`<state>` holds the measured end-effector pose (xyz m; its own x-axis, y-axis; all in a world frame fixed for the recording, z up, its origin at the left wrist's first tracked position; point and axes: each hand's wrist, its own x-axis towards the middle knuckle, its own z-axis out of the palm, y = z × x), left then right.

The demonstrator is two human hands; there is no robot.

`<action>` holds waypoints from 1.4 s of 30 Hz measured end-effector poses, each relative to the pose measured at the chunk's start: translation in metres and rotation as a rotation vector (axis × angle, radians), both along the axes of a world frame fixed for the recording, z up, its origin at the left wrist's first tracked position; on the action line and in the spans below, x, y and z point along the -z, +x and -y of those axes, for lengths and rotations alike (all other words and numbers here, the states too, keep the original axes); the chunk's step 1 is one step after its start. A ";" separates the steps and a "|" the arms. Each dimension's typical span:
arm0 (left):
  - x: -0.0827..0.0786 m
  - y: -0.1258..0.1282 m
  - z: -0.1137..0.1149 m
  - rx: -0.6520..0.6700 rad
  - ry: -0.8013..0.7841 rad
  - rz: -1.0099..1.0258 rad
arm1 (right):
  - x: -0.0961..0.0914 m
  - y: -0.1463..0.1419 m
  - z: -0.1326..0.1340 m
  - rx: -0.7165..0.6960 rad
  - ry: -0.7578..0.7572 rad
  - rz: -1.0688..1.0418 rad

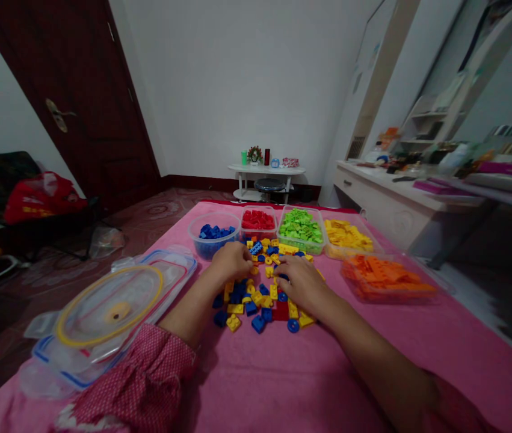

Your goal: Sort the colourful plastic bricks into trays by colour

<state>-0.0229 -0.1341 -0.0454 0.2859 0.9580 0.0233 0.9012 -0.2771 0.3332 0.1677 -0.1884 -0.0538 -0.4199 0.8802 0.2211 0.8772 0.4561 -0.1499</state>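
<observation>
A loose pile of mostly blue and yellow toy building bricks (pixel 262 288) lies on the pink cloth (pixel 256 373), with a red brick (pixel 281 311) among them. My left hand (pixel 232 263) is over the pile's left side, close to the round tub of blue bricks (pixel 214 233). Its fingers curl down and together; anything they pinch is hidden. Across the pile's right side reaches my right hand (pixel 303 279), fingers extended and somewhat apart, touching or just above the bricks. I see nothing held in it.
Behind the pile stand boxes of red bricks (pixel 258 220), green bricks (pixel 301 227) and yellow bricks (pixel 348 236). A box of orange bricks (pixel 386 278) is at right. Stacked clear lids (pixel 111 313) lie at left. Beyond are a white dressing table (pixel 373 186) and a door (pixel 75 90).
</observation>
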 end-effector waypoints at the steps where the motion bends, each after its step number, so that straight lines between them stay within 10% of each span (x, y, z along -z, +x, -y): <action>1: 0.001 0.001 0.000 -0.031 0.038 -0.006 | -0.001 0.001 -0.001 0.015 -0.008 -0.010; 34: 0.017 0.019 0.013 -0.006 0.156 -0.281 | -0.018 -0.005 0.012 0.067 -0.154 0.209; 42: 0.013 0.017 0.007 -0.030 0.094 0.203 | -0.024 -0.010 0.016 0.017 -0.115 -0.100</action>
